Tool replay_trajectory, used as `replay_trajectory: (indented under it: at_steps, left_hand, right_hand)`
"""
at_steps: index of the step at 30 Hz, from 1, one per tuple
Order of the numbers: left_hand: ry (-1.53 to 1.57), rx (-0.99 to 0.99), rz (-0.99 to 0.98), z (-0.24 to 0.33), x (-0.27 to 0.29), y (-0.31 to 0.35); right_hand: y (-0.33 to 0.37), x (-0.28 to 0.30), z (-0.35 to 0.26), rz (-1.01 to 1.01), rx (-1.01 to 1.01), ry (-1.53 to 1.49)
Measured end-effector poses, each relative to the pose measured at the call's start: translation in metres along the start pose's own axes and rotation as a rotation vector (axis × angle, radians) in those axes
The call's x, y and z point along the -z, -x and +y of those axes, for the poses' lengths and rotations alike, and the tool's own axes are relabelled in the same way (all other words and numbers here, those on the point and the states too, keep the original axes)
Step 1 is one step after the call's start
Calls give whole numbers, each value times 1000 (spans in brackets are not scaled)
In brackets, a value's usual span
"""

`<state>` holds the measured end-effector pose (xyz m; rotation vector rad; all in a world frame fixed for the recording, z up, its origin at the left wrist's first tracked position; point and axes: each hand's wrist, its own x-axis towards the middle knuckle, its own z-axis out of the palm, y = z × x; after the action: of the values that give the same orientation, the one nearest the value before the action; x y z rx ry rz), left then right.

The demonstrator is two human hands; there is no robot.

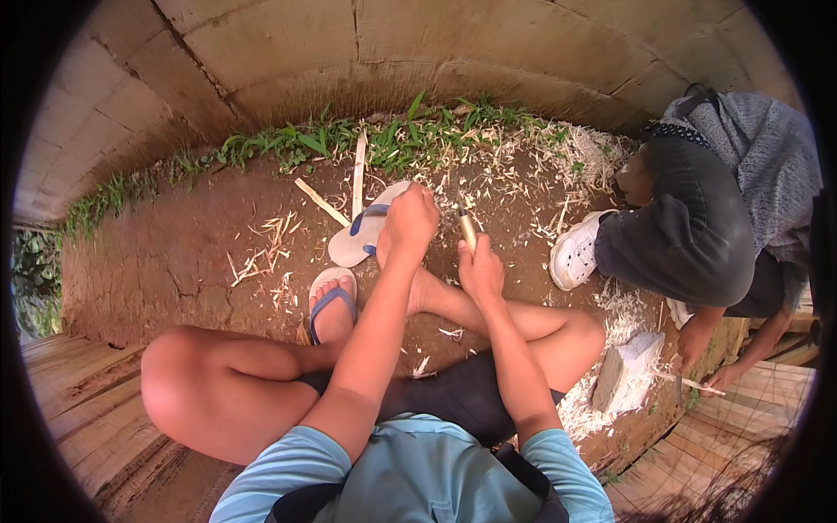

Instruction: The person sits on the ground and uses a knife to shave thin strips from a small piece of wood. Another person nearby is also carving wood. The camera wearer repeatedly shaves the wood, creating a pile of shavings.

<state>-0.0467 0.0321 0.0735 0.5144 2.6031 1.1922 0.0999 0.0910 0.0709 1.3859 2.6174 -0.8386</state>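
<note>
While our left hand (410, 222) is fisted shut on something we cannot make out, our right hand (480, 272) fingers wrap a thin bamboo stick (468, 228) poking above them, flip-flop (359, 237) just left.

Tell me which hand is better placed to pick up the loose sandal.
Left, probably. The left hand, a closed fist, sits right beside the loose sandal; the right hand grips a stick farther away.

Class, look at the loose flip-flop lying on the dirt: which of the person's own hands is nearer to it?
Left. The left hand is right beside the loose flip-flop; the right hand is farther to the right, holding a stick.
</note>
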Motion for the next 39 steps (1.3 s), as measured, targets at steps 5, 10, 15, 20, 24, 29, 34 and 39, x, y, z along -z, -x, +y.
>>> replay_trajectory:
  at_steps: [5,10,15,20,24,29,34,39]
  left_hand:
    - [-12,-6,1,2,4,0]
    - [-9,-9,-11,4,5,5]
    - [-59,-27,-31,7,6,9]
    - [-14,-37,-21,13,3,10]
    - [2,-27,-46,9,7,15]
    - [-8,-107,47,2,-6,11]
    - [-35,-81,47,-4,-12,10]
    - [25,-59,80,2,-13,9]
  right_hand:
    - [8,2,-14,301,101,-293]
    - [8,-7,10,-125,-33,206]
    - [11,12,2,224,174,-183]
    - [20,-6,2,330,77,-311]
    - [10,-13,7,-248,-36,236]
    - [8,-5,9,-200,-52,132]
    - [21,3,-11,324,170,-329]
    - [17,-21,-5,267,10,-120]
